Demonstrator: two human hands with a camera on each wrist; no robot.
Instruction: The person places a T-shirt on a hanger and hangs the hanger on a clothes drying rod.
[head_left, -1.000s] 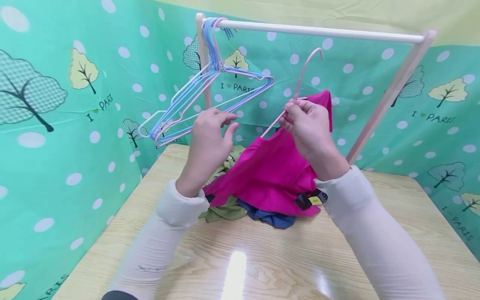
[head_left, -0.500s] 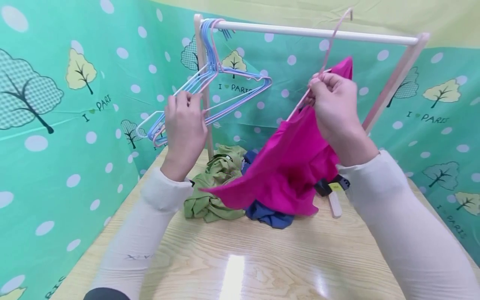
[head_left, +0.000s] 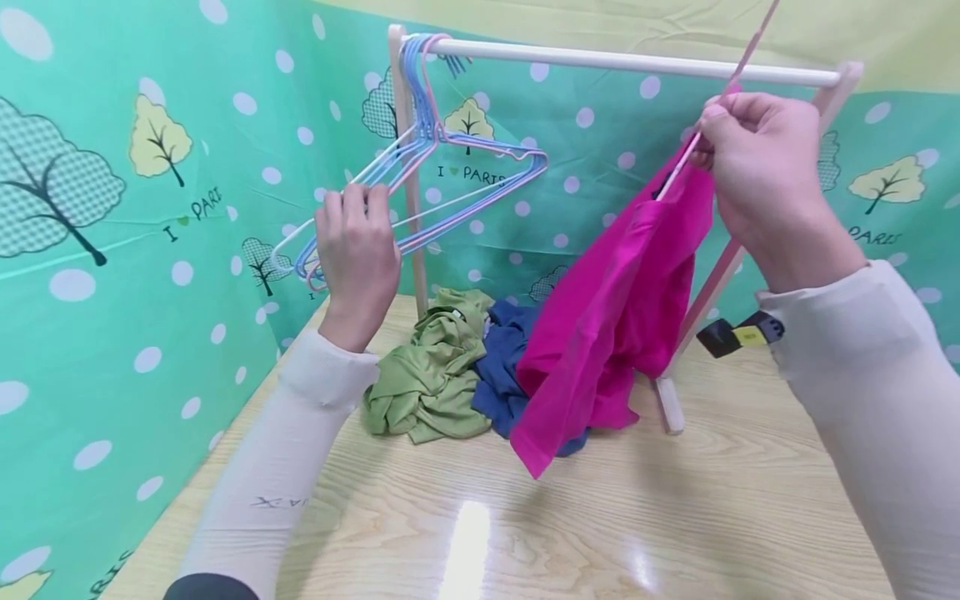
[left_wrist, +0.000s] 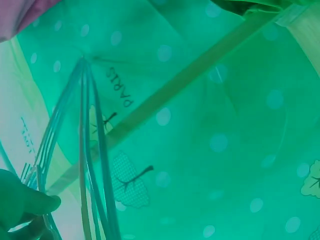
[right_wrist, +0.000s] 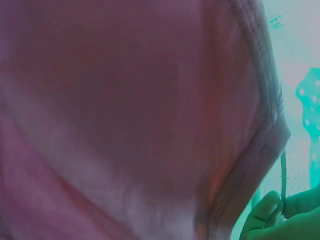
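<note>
My right hand [head_left: 772, 171] pinches a pink wire hanger [head_left: 747, 57] below its hook, whose tip lies past the top of the head view. From that hanger a magenta garment [head_left: 611, 325] hangs at a slant; its cloth [right_wrist: 130, 100] fills most of the right wrist view. At the left, the fingers of my left hand [head_left: 358, 246] curl over the sloping wires of several blue, pink and white hangers [head_left: 424, 96] on the rack. Its thumb [left_wrist: 42, 202] and a finger pinch wire in the left wrist view.
A rack with a white rail [head_left: 615, 62] and wooden legs stands on the wooden table [head_left: 405, 517]. Below it lie a crumpled green garment [head_left: 431, 379] and a blue garment [head_left: 504, 358]. Patterned curtain [head_left: 187, 333] surrounds the table.
My right hand has risen and moved right, lifting the pink hanger and magenta garment off much of the pile. My left hand has moved left onto the hanging hangers and taken hold.
</note>
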